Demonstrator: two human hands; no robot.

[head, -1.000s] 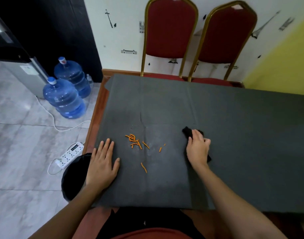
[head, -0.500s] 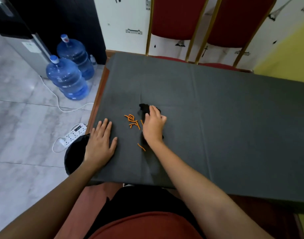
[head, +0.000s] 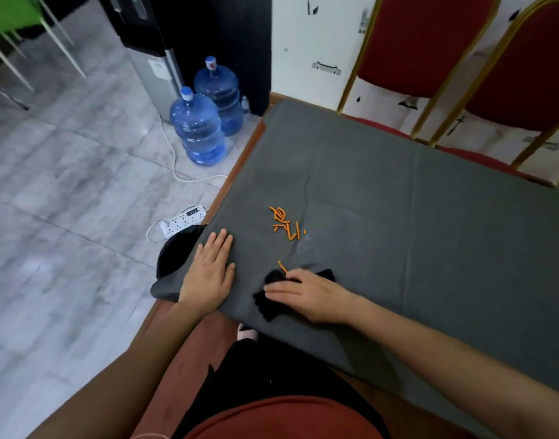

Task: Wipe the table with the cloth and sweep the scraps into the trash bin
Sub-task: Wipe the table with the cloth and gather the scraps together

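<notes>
A dark grey cover lies over the table (head: 398, 217). Several orange scraps (head: 284, 224) sit in a small cluster near its left side, and one lone orange scrap (head: 282, 266) lies closer to me. My right hand (head: 310, 294) presses a black cloth (head: 270, 301) flat near the table's front edge, fingers pointing left, just below the lone scrap. My left hand (head: 210, 270) rests flat with fingers together on the front left corner. A black trash bin (head: 176, 248) stands on the floor beside that corner, partly hidden by the cover and my left hand.
Two blue water jugs (head: 205, 122) and a dispenser (head: 151, 52) stand on the floor to the left. A white power strip (head: 184, 220) with cable lies by the bin. Two red chairs (head: 430, 42) stand behind the table.
My right hand has dragged the black cloth from beside the scrap cluster down toward the front edge. The view swung right. My left hand stayed on the corner.
</notes>
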